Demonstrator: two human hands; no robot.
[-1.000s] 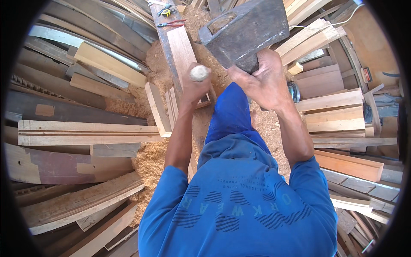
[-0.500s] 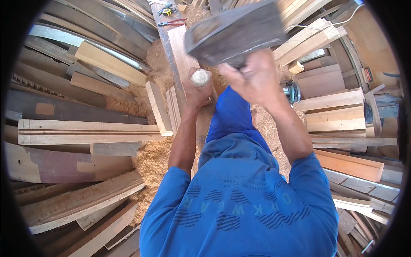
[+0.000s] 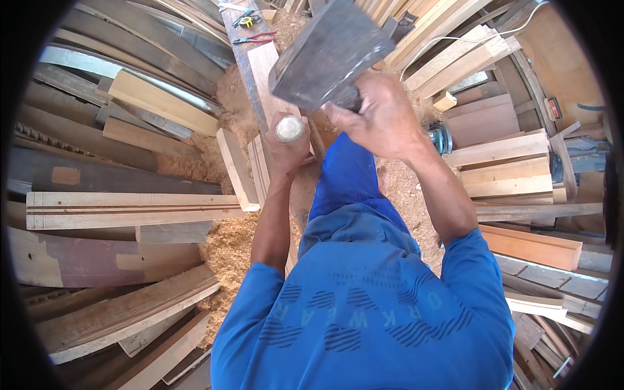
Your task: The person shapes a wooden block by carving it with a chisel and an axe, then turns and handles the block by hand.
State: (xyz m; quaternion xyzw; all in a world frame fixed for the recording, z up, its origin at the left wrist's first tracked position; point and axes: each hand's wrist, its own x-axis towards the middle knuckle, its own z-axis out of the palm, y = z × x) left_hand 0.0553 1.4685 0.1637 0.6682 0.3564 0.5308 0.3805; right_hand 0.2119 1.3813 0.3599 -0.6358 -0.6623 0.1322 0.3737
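My right hand (image 3: 383, 120) grips the short handle of a big dark mallet (image 3: 328, 55), its block head tilted up and to the left. Lower left of the head, my left hand (image 3: 288, 155) is closed around an upright chisel (image 3: 290, 129). Only the round, pale butt of its handle shows; the blade is hidden under the fist. The mallet head is raised and partly overlaps the view of the pale board (image 3: 262, 64) beyond my left hand. That board lies along a worn grey bench plank (image 3: 242, 58).
Red-handled pliers (image 3: 255, 38) and a yellow tape measure (image 3: 246, 23) lie at the bench's far end. Stacked timber (image 3: 130, 203) crowds both sides. Sawdust (image 3: 227, 250) covers the floor. A round-bodied power tool (image 3: 441, 138) sits at right, and a white cable (image 3: 448, 37) trails above.
The mallet has swung left and its head has turned to a steeper tilt. My left hand keeps its hold on the chisel and appears slightly further left and lower, as the whole view shifted.
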